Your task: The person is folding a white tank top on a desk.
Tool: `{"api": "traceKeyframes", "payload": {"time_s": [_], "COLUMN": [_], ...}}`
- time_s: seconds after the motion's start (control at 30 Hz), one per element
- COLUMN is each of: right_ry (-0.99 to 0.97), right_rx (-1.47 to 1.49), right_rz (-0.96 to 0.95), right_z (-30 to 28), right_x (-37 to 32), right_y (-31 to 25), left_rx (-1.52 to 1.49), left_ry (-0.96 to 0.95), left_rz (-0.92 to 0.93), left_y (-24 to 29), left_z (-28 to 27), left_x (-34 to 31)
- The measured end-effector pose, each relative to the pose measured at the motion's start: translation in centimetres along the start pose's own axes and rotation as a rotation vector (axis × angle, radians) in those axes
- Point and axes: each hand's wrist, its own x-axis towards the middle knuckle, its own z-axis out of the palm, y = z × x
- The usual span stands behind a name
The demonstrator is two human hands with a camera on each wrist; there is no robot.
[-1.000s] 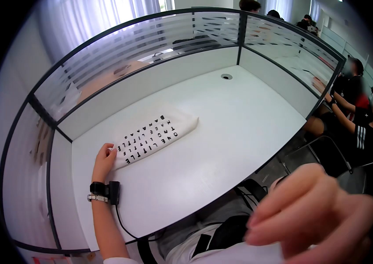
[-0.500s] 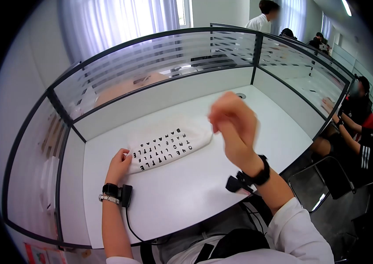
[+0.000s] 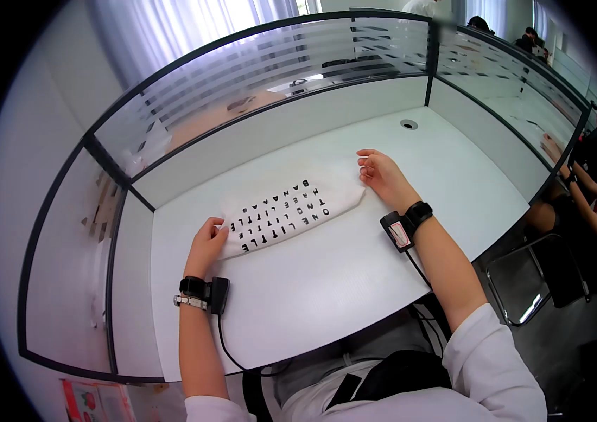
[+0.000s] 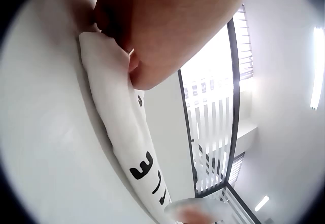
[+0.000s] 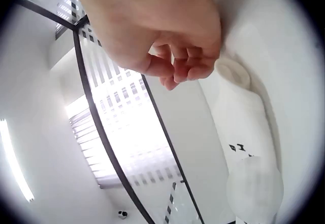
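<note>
A folded white cloth (image 3: 281,219) printed with rows of black letters lies slantwise on the white desk. My left hand (image 3: 207,243) pinches its left end, thumb on top. In the left wrist view the cloth (image 4: 114,102) shows as a thick rolled fold running down from thumb and fingers. At the opposite end, my right hand (image 3: 386,181) is beside the cloth with loosely bent fingers. The right wrist view shows those fingers (image 5: 195,71) with nothing between them, close to the rounded end of the cloth (image 5: 244,107).
Low partitions (image 3: 284,116) with striped glass tops border the desk (image 3: 326,295) at the back and sides. A cable hole (image 3: 409,124) sits near the far right corner. Cables hang from both wrist cameras. To the right are a metal-framed chair (image 3: 523,281) and people seated outside the partition.
My right hand came up from the lower right, over the desk, and down to the cloth's right end. My left hand kept its place at the left end. The head view shifted.
</note>
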Motion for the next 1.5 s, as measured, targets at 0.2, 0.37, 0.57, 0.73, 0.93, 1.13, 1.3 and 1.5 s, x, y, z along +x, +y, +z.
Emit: {"api": "traceKeyframes", "payload": {"time_s": [0.2,0.37,0.57,0.73,0.93,1.13,1.3,1.5], "right_ry": [0.026,0.058,-0.013,-0.08,-0.126,-0.147,-0.143,-0.15], "right_rx": [-0.309,-1.007,-1.047,-1.069,-1.122,-1.164,-1.201,-1.206], "right_rz": [-0.096,-0.435,-0.367,-0.352,-0.378,-0.322,-0.408,-0.437], "right_z": [0.2,-0.1,0.0,0.5,0.8,1.6,1.4,1.3], "right_x": [0.1,0.5,0.4,0.0,-0.2,-1.0,-0.5,-0.6], "right_y": [0.2,1.9,2.3,2.3,2.4,1.9,2.5,2.6], "left_rx": [0.016,0.028,0.031,0.012,0.021,0.003,0.008,0.008], "left_ry": [-0.018,-0.008,0.008,0.008,0.011,0.004,0.018,0.02], "left_rz": [0.012,-0.031,-0.017,0.008,0.02,0.019,0.053,0.045], "left_y": [0.3,1.3,1.2,0.0,-0.1,0.5,-0.3,-0.4], "left_z": [-0.1,0.0,0.1,0.2,0.0,0.0,0.1,0.1], "left_x": [0.2,-0.3,-0.4,0.1,0.2,-0.1,0.2,0.3]}}
